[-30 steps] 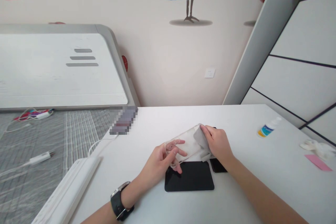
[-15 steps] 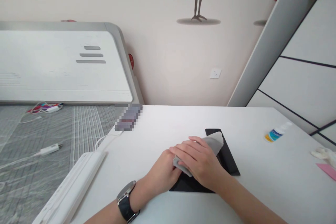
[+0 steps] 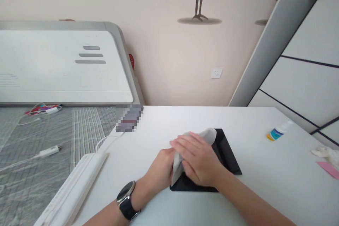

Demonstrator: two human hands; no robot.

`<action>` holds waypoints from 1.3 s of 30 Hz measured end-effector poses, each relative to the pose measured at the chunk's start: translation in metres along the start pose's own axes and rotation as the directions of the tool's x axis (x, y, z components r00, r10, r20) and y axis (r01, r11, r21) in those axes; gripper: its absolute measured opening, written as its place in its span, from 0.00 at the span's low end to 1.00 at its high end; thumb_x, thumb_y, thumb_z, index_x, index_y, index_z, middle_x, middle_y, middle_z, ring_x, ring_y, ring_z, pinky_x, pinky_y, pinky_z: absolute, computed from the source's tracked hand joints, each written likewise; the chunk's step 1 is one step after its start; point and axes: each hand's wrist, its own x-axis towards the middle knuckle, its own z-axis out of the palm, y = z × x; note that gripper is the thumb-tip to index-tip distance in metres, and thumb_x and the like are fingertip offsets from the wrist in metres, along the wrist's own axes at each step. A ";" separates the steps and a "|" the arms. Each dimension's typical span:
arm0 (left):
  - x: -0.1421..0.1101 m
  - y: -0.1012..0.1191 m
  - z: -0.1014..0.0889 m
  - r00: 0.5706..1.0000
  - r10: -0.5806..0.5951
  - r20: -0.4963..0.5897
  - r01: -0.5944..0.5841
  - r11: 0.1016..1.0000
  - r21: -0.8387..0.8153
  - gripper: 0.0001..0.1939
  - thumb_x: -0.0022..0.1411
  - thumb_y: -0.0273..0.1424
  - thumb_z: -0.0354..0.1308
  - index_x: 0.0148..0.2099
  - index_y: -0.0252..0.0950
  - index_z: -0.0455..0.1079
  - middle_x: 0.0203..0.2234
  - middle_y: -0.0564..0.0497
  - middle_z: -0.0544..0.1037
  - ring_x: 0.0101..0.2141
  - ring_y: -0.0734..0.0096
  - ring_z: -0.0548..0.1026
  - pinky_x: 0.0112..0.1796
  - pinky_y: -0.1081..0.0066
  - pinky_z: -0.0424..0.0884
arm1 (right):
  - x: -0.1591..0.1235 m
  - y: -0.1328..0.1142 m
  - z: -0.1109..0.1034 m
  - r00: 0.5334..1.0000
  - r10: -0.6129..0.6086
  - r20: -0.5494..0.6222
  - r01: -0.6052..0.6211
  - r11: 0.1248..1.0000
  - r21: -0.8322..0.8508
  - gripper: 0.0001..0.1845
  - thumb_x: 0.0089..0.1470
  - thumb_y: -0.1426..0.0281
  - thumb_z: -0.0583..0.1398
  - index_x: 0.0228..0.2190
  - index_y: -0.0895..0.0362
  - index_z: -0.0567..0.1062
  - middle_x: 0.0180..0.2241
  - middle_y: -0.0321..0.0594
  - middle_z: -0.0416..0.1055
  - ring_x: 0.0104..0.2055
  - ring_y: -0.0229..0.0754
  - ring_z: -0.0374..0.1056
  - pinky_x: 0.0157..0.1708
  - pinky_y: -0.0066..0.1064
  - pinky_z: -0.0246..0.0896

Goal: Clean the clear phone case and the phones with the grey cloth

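Observation:
A flat black panel [image 3: 228, 153] with a raised-looking border lies on the white table [image 3: 254, 197]; its exact kind does not show. Over its middle and left side is a crumpled light grey cloth [image 3: 209, 135]. My right hand [image 3: 202, 160] presses on the cloth from above, fingers together and pointing left, thumb bent under. My left hand [image 3: 161, 167], with a dark watch [image 3: 126, 197] on the wrist, is closed at the panel's left edge, touching the cloth. Its fingertips are hidden behind the cloth and my right hand.
A small spray bottle [image 3: 278, 131] lies at the right, with white crumpled cloth [image 3: 327, 154] and a pink sheet [image 3: 328, 170] nearby. To the left are a long white case [image 3: 74, 187], a blurred-out device [image 3: 129, 118] with a cable, and a bed [image 3: 87, 141] holding a charger [image 3: 49, 151].
My right hand has shifted slightly left, taking the cloth along. More of the panel's upper right shows now, and the cloth hangs lower beside my left hand.

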 end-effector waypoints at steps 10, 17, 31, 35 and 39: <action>0.001 -0.003 0.012 0.980 0.170 0.099 -0.193 0.935 0.299 0.08 0.66 0.25 0.52 0.35 0.38 0.70 0.31 0.46 0.79 0.30 0.62 0.75 0.33 0.67 0.69 | 0.000 -0.007 0.000 0.995 0.076 -0.061 -0.073 0.996 0.045 0.25 0.66 0.69 0.47 0.60 0.62 0.68 0.53 0.47 0.75 0.57 0.48 0.68 0.67 0.46 0.48; 0.003 0.003 0.011 0.973 0.193 0.125 -0.220 0.936 0.275 0.14 0.72 0.26 0.46 0.53 0.37 0.70 0.40 0.45 0.80 0.37 0.63 0.78 0.41 0.68 0.71 | -0.008 0.015 -0.012 0.915 0.361 -0.181 -0.372 0.928 -0.029 0.23 0.67 0.71 0.45 0.54 0.57 0.74 0.50 0.43 0.78 0.61 0.52 0.64 0.69 0.57 0.34; 0.004 0.001 0.013 0.980 0.200 -0.008 -0.193 0.954 0.231 0.13 0.66 0.22 0.49 0.43 0.36 0.74 0.33 0.49 0.81 0.32 0.66 0.79 0.38 0.71 0.73 | 0.000 0.000 -0.008 0.956 0.257 -0.140 -0.266 0.963 -0.050 0.25 0.68 0.70 0.45 0.61 0.59 0.68 0.59 0.43 0.72 0.67 0.50 0.57 0.70 0.53 0.30; 0.003 -0.003 0.010 0.982 0.187 -0.036 -0.172 0.952 0.252 0.09 0.63 0.22 0.51 0.36 0.35 0.72 0.31 0.49 0.81 0.29 0.66 0.78 0.33 0.71 0.73 | 0.006 -0.006 -0.002 0.992 0.114 -0.050 -0.115 0.993 -0.009 0.25 0.68 0.67 0.47 0.61 0.61 0.68 0.58 0.44 0.72 0.63 0.48 0.62 0.69 0.46 0.40; 0.003 0.000 0.009 0.983 0.182 0.014 -0.180 0.956 0.233 0.15 0.68 0.21 0.46 0.46 0.37 0.73 0.43 0.48 0.83 0.42 0.66 0.81 0.44 0.71 0.73 | -0.005 0.022 -0.010 0.928 0.324 -0.185 -0.340 0.939 -0.061 0.22 0.68 0.70 0.46 0.53 0.59 0.74 0.53 0.44 0.76 0.61 0.51 0.65 0.68 0.52 0.41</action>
